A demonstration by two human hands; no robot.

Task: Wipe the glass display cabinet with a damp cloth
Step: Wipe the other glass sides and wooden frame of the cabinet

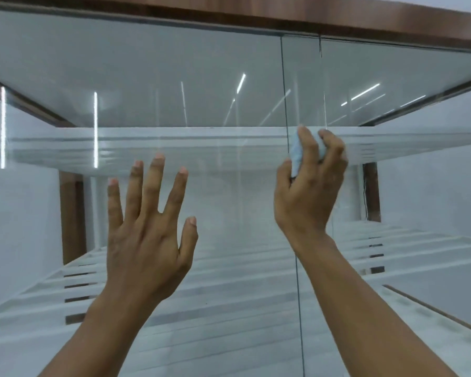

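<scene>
The glass display cabinet fills the view, its front made of two panes that meet at a vertical seam. My left hand is raised with fingers spread flat against the left pane. My right hand grips a bunched pale blue cloth and holds it on the glass right at the seam, level with the upper white shelf. Most of the cloth is hidden inside my fingers.
A brown wooden frame runs along the cabinet's top, and brown uprights stand inside. White shelves lie behind the glass. Bright streaks of light reflect on the panes.
</scene>
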